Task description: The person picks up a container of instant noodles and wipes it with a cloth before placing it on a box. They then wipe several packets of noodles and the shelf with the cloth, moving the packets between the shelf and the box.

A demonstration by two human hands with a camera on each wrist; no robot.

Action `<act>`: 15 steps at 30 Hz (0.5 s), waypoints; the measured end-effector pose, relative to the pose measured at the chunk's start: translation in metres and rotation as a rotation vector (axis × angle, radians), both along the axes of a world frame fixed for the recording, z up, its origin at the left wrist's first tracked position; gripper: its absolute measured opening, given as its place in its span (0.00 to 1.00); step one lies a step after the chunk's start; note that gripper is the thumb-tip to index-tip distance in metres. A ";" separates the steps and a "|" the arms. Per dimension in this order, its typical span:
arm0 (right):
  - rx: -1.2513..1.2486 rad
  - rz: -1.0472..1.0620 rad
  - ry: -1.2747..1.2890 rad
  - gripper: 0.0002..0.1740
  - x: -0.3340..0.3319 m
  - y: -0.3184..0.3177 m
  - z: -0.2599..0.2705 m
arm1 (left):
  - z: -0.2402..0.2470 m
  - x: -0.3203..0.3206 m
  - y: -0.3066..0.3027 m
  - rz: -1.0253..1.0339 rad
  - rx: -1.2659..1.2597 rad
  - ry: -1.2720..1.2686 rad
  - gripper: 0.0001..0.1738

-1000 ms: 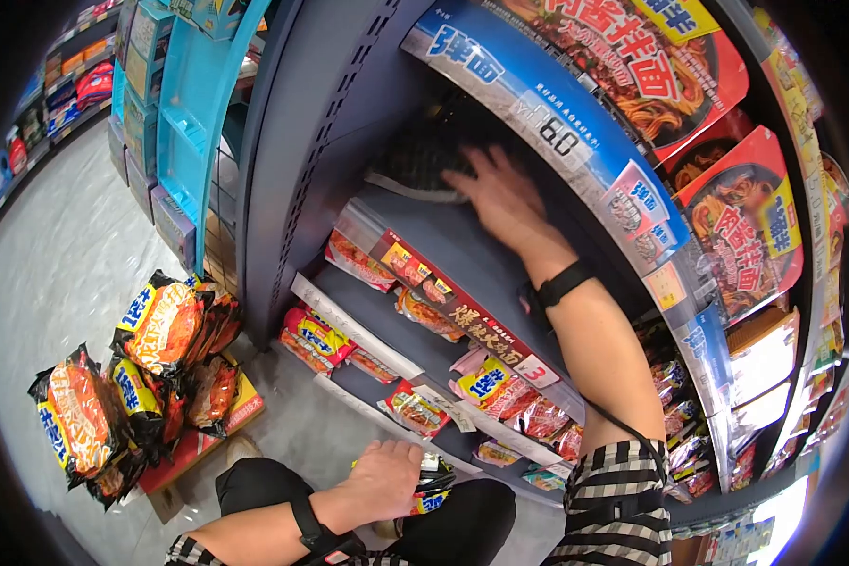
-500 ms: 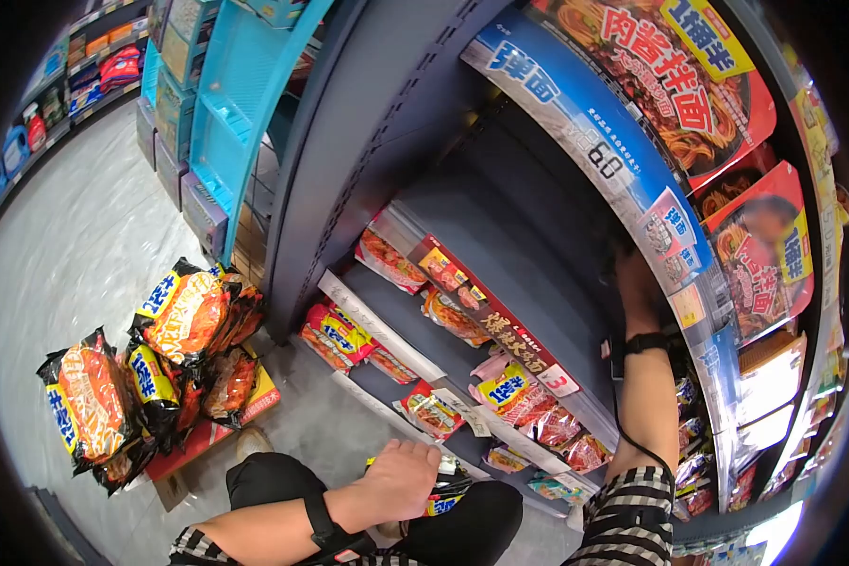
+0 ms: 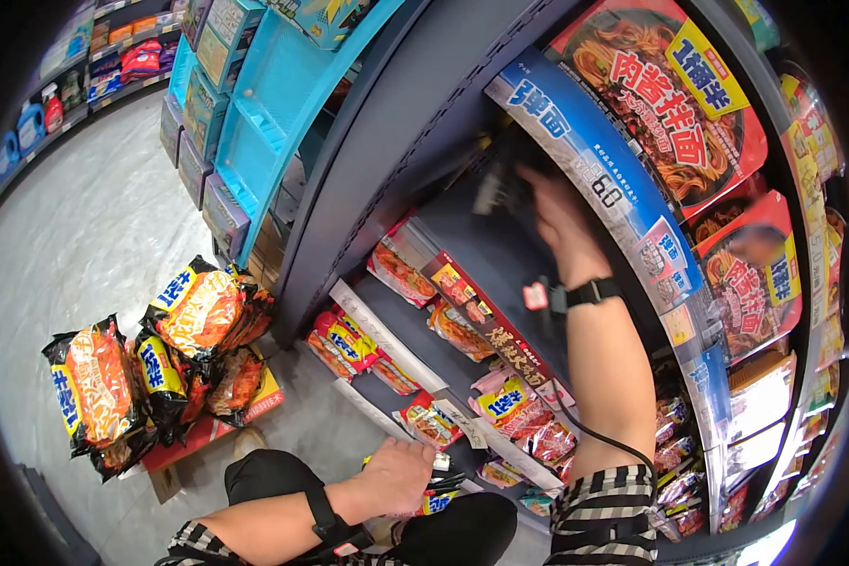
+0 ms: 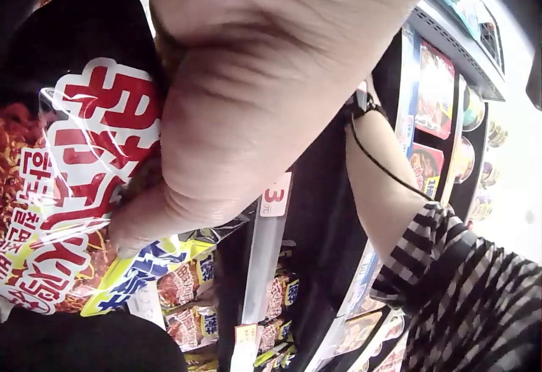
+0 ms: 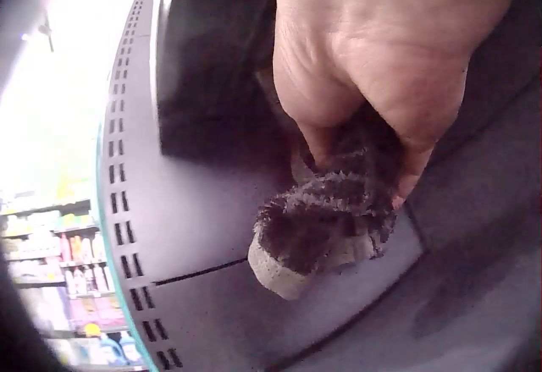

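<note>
My right hand (image 3: 566, 226) reaches deep into the shelf bay and grips a bunched dark grey cloth (image 5: 318, 220) between thumb and fingers. In the right wrist view the cloth looks fuzzy, with a pale edge, close over the grey shelf surface (image 5: 356, 321). Down by my knees, my left hand (image 3: 396, 476) holds a black instant noodle packet (image 4: 76, 194) with red-and-white lettering and a yellow corner. The left thumb lies across the packet's front; the other fingers are mostly hidden.
Black noodle packets (image 3: 99, 377) are piled on a red box (image 3: 193, 445) on the floor at left. Lower shelves hold noodle packets (image 3: 401, 274). A blue price strip (image 3: 585, 156) curves above my right arm, with red noodle boxes (image 3: 665, 113) behind it. A turquoise rack (image 3: 259, 123) stands left.
My right hand has swept from the shelf's back left to its right end, then back left with the cloth. The left hand stays on the packet. The head view has shifted.
</note>
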State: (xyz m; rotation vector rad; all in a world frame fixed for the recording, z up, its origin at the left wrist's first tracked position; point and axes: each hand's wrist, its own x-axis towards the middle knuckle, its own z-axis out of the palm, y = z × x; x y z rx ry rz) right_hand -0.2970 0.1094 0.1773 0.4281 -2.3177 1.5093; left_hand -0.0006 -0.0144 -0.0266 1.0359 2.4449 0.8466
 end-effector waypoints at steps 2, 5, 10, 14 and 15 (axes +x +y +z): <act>0.007 0.000 -0.117 0.31 -0.010 -0.040 -0.005 | -0.003 0.000 0.000 0.053 -0.012 0.095 0.31; -0.115 0.077 -0.136 0.29 0.005 -0.062 -0.007 | -0.001 -0.003 -0.002 0.083 -0.010 0.114 0.31; -0.123 0.380 -0.267 0.27 0.107 -0.052 0.010 | 0.005 -0.005 -0.006 0.140 0.020 0.058 0.33; -0.142 0.263 -0.166 0.32 0.197 -0.016 0.003 | 0.020 -0.010 -0.018 0.369 0.205 -0.067 0.34; 0.037 0.222 -0.117 0.34 0.215 0.001 -0.005 | 0.019 -0.010 -0.021 0.420 0.276 -0.072 0.35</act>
